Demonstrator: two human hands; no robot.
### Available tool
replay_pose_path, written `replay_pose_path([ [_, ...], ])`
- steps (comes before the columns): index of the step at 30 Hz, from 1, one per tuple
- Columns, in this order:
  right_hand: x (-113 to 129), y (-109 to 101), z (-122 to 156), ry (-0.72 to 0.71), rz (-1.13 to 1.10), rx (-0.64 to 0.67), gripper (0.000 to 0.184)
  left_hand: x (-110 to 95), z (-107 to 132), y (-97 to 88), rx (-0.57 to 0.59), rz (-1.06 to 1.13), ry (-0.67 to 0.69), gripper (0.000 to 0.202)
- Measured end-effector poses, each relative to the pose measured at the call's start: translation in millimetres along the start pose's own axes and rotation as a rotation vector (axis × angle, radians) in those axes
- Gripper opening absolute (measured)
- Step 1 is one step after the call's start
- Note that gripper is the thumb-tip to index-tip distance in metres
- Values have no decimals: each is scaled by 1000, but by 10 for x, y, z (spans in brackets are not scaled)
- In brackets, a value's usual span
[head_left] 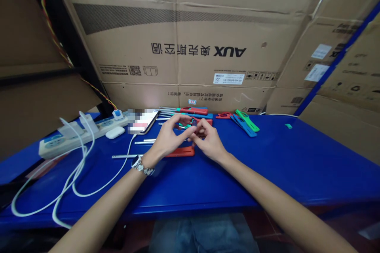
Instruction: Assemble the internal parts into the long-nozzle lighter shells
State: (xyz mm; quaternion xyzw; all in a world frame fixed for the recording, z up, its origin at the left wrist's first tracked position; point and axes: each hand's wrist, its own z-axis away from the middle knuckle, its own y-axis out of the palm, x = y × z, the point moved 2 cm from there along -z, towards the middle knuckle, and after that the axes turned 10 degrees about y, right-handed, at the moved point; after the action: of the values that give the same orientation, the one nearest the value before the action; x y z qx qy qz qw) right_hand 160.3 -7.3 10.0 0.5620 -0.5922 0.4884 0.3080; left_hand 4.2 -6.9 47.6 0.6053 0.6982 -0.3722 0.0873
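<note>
My left hand (168, 137) and my right hand (210, 141) meet above the middle of the blue table. Between their fingertips is a small dark, purplish see-through piece (194, 123); both hands pinch it, and the fingers partly cover it. Just below my left hand lies a stick lighter with a red-orange handle (183, 151) and a long metal tube (126, 156) pointing left. Behind my hands lie several more stick lighters, among them a red one (194, 110) and a blue one (204, 116), partly hidden by my fingers.
Blue and green handle shells (247, 120) and a red piece (223, 116) lie right of my hands. A phone (147, 120), a white earbud case (115, 132), a power strip (102, 126) and loose white cables are at left. A cardboard wall (190, 27) stands behind the table (282, 158).
</note>
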Motion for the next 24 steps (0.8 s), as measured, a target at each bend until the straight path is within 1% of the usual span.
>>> replay_pose_path([
  [1, -5, 8, -2, -1, 1, -2, 31, -38, -68, 31, -53, 31, -6, 25],
  [3, -13, 19, -8, 4, 12, -23, 30, -87, -176, 109, -109, 96, 1, 21],
  [5, -20, 23, -15, 22, 12, -39, 31, -90, -231, 171, -144, 136, 10, 22],
  [7, -14, 20, -20, 40, -12, -13, 36, -58, -238, 196, -158, 167, 3, 20],
  [10, 27, -7, -18, 64, -72, 111, 44, -13, -202, 164, -137, 199, -2, 18],
  [12, 70, -39, -13, 71, -99, 192, 42, -11, -175, 129, -84, 218, 2, 23],
  [13, 90, -56, -12, 73, -102, 216, 41, -17, -165, 117, -49, 230, 1, 26],
  [15, 117, -83, -15, 80, -98, 225, 39, -28, -149, 115, 2, 250, -6, 32],
  [16, 121, -90, -20, 88, -98, 211, 38, -31, -145, 125, 6, 254, -5, 32],
  [17, 118, -90, -26, 97, -103, 186, 38, -32, -143, 141, -13, 253, 0, 31],
  [19, 95, -72, -44, 103, -109, 115, 37, -30, -147, 180, -109, 229, 8, 29],
  [22, 44, -23, -67, 67, -69, -7, 34, -36, -156, 234, -248, 188, -14, 25],
  [23, 30, -11, -72, 53, -52, -43, 33, -43, -159, 241, -262, 187, -22, 24],
  [24, 22, -6, -74, 44, -37, -68, 32, -52, -162, 241, -248, 193, -26, 24],
])
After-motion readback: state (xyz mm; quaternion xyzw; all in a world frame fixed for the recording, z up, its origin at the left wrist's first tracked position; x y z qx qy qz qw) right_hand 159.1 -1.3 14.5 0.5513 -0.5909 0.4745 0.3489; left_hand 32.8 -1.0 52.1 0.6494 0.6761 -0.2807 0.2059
